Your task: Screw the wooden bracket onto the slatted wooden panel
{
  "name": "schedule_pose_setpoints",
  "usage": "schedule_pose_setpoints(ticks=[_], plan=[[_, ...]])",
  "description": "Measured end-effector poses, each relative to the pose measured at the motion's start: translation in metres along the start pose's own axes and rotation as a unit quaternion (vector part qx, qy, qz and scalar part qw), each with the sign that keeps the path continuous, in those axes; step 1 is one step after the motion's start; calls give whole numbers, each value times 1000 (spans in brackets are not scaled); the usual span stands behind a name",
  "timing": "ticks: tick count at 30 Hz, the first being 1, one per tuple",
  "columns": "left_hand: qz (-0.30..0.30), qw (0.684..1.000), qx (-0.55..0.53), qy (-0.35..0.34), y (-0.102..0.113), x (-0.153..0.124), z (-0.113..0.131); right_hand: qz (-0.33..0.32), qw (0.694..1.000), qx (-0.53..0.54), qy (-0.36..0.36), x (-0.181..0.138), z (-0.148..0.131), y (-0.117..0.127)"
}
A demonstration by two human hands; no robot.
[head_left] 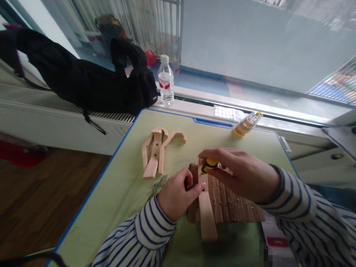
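Observation:
My right hand (236, 172) is closed round a short yellow-and-black screwdriver (210, 163), which stands over the upper part of a pale wooden hook (207, 217). The tip of the screwdriver is hidden. With its thumb on the wood and fingers curled, my left hand (180, 193) grips the same hook from the left. This hook lies on a brown ridged block (233, 202) dotted with small holes, and its wide end sticks out past the block's near edge. Left of my hands, several more wooden hooks (156, 154) lie together. Thin metal pieces, probably screws (159, 183), lie beside my left wrist.
The pale green table (122, 178) has a blue edge. A clear bottle with a yellow cap (246, 125) stands tilted in view at the back right. On the sill are a water bottle (166, 83), a black bag (91, 81) and a white blister-like sheet (226, 112).

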State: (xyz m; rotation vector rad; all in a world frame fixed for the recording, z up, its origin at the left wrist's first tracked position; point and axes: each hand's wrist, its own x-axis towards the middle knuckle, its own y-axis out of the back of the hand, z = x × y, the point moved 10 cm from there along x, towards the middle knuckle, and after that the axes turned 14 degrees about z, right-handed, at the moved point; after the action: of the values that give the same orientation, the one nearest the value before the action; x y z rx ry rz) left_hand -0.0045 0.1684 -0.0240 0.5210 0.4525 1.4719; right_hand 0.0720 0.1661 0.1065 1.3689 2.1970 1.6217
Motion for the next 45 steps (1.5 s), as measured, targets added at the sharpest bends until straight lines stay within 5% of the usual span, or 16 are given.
schedule_pose_setpoints(ticks=[25, 36, 45], plan=[[-3, 1000, 0, 7, 0, -1, -1, 195, 968, -122, -101, -26, 6, 12], [-4, 1000, -22, 3, -1, -1, -2, 132, 987, -23, -85, -15, 14, 10], [-1, 999, -35, -9, 0, -2, 1, -1, 999, 51, -15, -3, 0, 3]])
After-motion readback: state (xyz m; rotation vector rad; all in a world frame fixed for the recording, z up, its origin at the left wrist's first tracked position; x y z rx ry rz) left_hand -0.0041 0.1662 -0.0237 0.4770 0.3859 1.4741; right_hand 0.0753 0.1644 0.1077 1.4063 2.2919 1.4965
